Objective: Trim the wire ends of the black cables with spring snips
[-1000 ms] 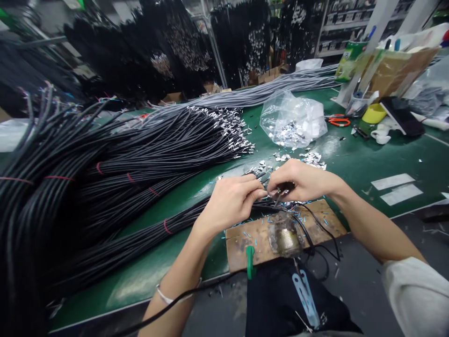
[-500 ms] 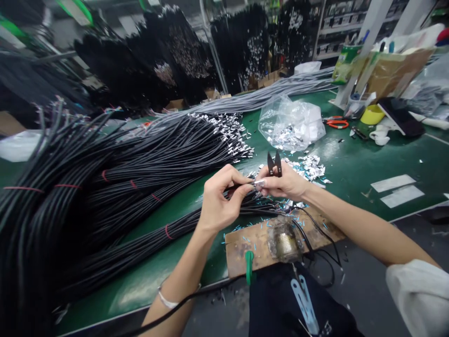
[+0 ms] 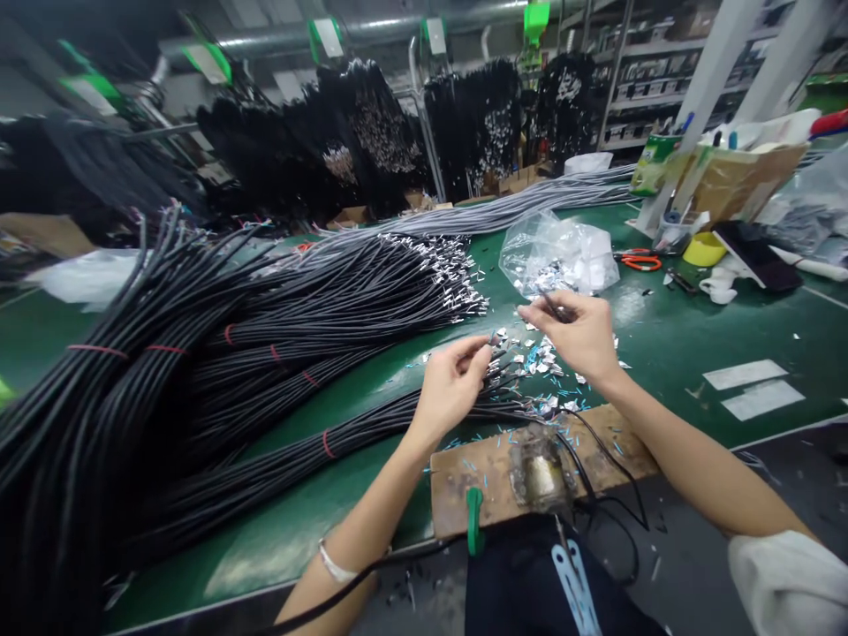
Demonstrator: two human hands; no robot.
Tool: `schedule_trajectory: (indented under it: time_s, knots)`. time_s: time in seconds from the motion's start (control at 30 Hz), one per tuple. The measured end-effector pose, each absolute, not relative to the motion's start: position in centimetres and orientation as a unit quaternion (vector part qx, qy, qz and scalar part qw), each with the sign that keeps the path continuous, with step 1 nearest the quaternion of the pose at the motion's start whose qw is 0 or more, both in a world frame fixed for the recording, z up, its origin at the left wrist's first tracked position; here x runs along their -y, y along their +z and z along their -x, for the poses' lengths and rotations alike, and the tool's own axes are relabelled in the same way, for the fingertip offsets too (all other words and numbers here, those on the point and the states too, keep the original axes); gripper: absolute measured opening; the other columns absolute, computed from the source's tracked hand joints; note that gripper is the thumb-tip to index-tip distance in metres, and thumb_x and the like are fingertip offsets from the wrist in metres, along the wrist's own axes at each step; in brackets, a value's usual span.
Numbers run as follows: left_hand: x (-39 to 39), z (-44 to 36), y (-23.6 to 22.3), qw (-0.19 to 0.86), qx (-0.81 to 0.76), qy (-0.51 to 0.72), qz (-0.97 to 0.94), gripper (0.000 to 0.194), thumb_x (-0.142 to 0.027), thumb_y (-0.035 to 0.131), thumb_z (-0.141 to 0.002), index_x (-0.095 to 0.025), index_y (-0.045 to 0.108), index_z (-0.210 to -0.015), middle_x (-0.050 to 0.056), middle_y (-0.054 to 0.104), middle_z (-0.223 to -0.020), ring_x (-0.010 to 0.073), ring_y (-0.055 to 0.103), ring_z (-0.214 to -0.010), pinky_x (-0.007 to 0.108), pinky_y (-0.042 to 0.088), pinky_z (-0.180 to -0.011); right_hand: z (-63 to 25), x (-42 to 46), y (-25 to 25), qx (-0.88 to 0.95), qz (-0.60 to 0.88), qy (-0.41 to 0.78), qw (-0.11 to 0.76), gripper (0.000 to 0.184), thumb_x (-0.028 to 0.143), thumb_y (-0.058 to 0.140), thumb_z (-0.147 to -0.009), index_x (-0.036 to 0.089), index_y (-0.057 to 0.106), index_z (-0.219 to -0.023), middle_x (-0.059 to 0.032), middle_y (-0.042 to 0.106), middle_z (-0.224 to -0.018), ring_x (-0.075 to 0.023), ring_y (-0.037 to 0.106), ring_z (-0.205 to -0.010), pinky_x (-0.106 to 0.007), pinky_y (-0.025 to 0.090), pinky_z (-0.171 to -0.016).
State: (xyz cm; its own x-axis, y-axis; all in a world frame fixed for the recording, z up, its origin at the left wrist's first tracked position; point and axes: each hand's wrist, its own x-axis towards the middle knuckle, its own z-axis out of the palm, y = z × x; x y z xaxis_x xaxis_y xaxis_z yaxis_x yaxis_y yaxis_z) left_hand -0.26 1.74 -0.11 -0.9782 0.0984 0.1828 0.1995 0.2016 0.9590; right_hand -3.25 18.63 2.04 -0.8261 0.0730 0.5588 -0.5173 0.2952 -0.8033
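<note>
My left hand (image 3: 451, 382) pinches the end of a black cable between thumb and fingers; only a short tip shows past them. Below it lies a bundle of black cables (image 3: 278, 468), tied with a red band. My right hand (image 3: 579, 337) is closed around dark thread snips (image 3: 556, 307), mostly hidden in the palm. It hovers apart from the left hand, just in front of a clear plastic bag (image 3: 593, 256) of foil scraps. Silvery foil scraps and blue bits (image 3: 544, 358) litter the table between and below the hands.
Large banded bundles of black cables (image 3: 331, 318) cover the left side of the green table (image 3: 662, 353). A wooden board (image 3: 464, 481) carries a metal fixture (image 3: 543, 477) at the front edge. Orange-handled scissors (image 3: 641, 260), yellow tape (image 3: 704, 249) and a phone (image 3: 759, 254) lie at right.
My right hand was at the cable end with the left, with the snips' blades pointing up half a second ago. It has pulled away rightward towards the bag. The view has tilted upward.
</note>
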Motion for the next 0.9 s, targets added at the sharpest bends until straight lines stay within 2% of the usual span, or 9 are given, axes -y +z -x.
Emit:
schedule_trajectory:
  time_s: [0.13,0.23,0.37,0.43,0.57,0.67,0.77,0.9]
  knots:
    - [-1.6,-0.2,1.0,0.016,0.722,-0.687,0.081,0.030,-0.037,0.069,-0.071,-0.009,0.067,-0.082,-0.003,0.052,-0.050,0.0055,0.044,-0.042,0.018,0.036,-0.042,3.4,-18.3,1.5,0.796,-0.239,0.513,0.214,0.015,0.027,0.064,-0.079,0.015,0.072,-0.082,-0.0049,0.068,-0.076,-0.0120,0.057,-0.064,-0.026,0.041,-0.057]
    - [-1.7,-0.6,1.5,0.026,0.725,-0.685,0.067,0.027,-0.034,0.073,-0.067,-0.009,0.067,-0.075,-0.001,0.058,-0.049,0.0074,0.050,-0.041,0.019,0.042,-0.043,2.7,-17.8,1.6,0.784,-0.295,0.513,0.186,0.015,0.026,0.062,-0.080,0.015,0.072,-0.079,-0.0043,0.067,-0.072,-0.0114,0.056,-0.062,-0.025,0.041,-0.055]
    - [-1.7,-0.7,1.8,0.048,0.726,-0.685,0.046,0.025,-0.033,0.075,-0.064,-0.010,0.066,-0.069,-0.001,0.058,-0.046,0.0082,0.052,-0.040,0.019,0.044,-0.041,2.2,-17.8,1.8,0.788,-0.317,0.493,0.191,0.011,0.021,0.063,-0.079,0.015,0.072,-0.079,-0.0033,0.069,-0.073,-0.0106,0.057,-0.061,-0.024,0.042,-0.056]
    - [-1.7,-0.7,1.8,0.065,0.724,-0.685,0.039,0.024,-0.031,0.076,-0.063,-0.010,0.066,-0.068,-0.002,0.058,-0.046,0.0083,0.053,-0.040,0.018,0.045,-0.041,2.0,-17.8,1.7,0.803,-0.305,0.464,0.216,0.012,0.021,0.063,-0.078,0.015,0.071,-0.085,-0.0032,0.070,-0.077,-0.0117,0.061,-0.066,-0.024,0.044,-0.061]
    - [-1.8,-0.8,1.6,0.118,0.720,-0.683,0.037,0.022,-0.029,0.077,-0.063,-0.011,0.065,-0.069,-0.002,0.059,-0.048,0.0090,0.054,-0.040,0.019,0.046,-0.040,1.2,-17.7,1.7,0.841,-0.287,0.353,0.291,0.034,0.038,0.063,-0.081,0.015,0.064,-0.107,-0.0050,0.070,-0.091,-0.0151,0.064,-0.077,-0.025,0.044,-0.065]
    - [-1.8,-0.9,1.4,0.150,0.726,-0.669,0.045,0.020,-0.027,0.076,-0.065,-0.012,0.065,-0.070,-0.001,0.061,-0.052,0.0089,0.055,-0.042,0.019,0.047,-0.042,0.8,-17.7,1.6,0.852,-0.298,0.234,0.361,0.029,0.040,0.054,-0.088,0.017,0.065,-0.102,-0.0036,0.069,-0.087,-0.0136,0.063,-0.072,-0.024,0.039,-0.058]
    - [-1.9,-1.0,1.2,0.178,0.733,-0.654,0.049,0.018,-0.026,0.075,-0.067,-0.012,0.066,-0.073,-0.001,0.063,-0.058,0.0083,0.056,-0.044,0.019,0.048,-0.043,0.8,-17.8,1.5,0.842,-0.301,0.149,0.422,0.025,0.038,0.054,-0.088,0.017,0.066,-0.096,-0.0022,0.069,-0.080,-0.0126,0.060,-0.064,-0.025,0.033,-0.054]
    - [-1.8,-1.1,1.1,0.178,0.741,-0.645,0.051,0.018,-0.027,0.075,-0.067,-0.013,0.066,-0.074,-0.001,0.063,-0.060,0.0079,0.056,-0.045,0.019,0.048,-0.044,0.9,-18.0,1.1,0.845,-0.309,0.125,0.419,0.024,0.039,0.054,-0.088,0.020,0.068,-0.091,-0.0013,0.067,-0.069,-0.0120,0.055,-0.059,-0.026,0.028,-0.052]
